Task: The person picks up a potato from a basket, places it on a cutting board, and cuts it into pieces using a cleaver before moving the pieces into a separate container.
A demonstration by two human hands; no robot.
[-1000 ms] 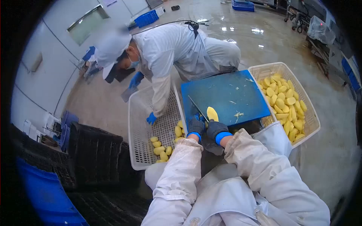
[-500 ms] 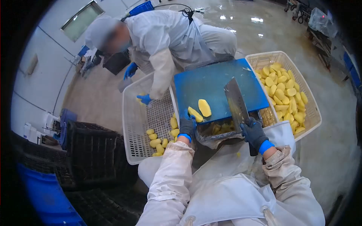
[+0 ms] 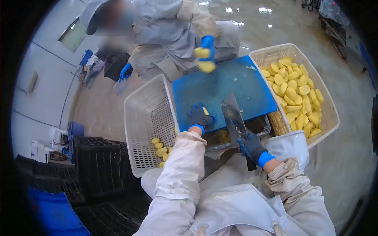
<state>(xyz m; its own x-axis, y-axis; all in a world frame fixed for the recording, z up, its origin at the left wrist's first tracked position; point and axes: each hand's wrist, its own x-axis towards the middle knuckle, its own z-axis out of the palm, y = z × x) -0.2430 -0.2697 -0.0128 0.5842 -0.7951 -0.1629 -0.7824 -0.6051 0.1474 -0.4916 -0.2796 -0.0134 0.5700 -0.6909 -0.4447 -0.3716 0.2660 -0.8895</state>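
Observation:
My left hand (image 3: pixel 201 117), in a dark glove, is closed over a yellow potato piece (image 3: pixel 205 111) at the near left edge of the blue cutting board (image 3: pixel 220 84). In my right hand (image 3: pixel 251 144), also gloved, is the handle of a wide cleaver (image 3: pixel 234 118), its blade angled up over the board's near edge. A co-worker's blue-gloved hand (image 3: pixel 208 46) holds yellow potatoes (image 3: pixel 205 65), blurred, above the board's far left part.
A white basket (image 3: pixel 132 129) with several whole potatoes stands left of the board. Right of it, another basket (image 3: pixel 330 106) holds many cut potatoes. Black crates (image 3: pixel 102 165) are at the lower left. A lined container (image 3: pixel 220 146) sits below the board's near edge.
The co-worker's hand has moved from the left basket to above the board, now with potatoes. My left hand has moved onto the board over a piece. The cleaver has shifted left and down.

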